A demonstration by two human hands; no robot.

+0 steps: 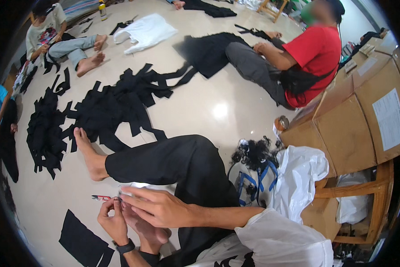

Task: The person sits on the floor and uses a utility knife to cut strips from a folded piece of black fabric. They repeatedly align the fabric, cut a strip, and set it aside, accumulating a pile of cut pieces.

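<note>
My left hand (113, 219), with a dark watch on its wrist, is closed in a pinch around something small and dark that I cannot make out. My right hand (164, 207) reaches across from the right with its fingers stretched out, the tips close to the left fingertips. Just beyond the left hand is a pair of thread snips (101, 197) with red handles; whether it touches the hand cannot be told. Beneath my hands is my bare foot (143, 226). A flat black cloth piece (84, 238) lies on the floor at lower left.
Piles of black cloth strips (106, 104) spread over the floor past my leg. Beside my knee are blue-strapped sandals (258, 182), black scraps (253, 153) and a white plastic bag (300, 173). Cardboard boxes (342, 115) stand at right. Other people sit around, one in a red shirt (316, 49).
</note>
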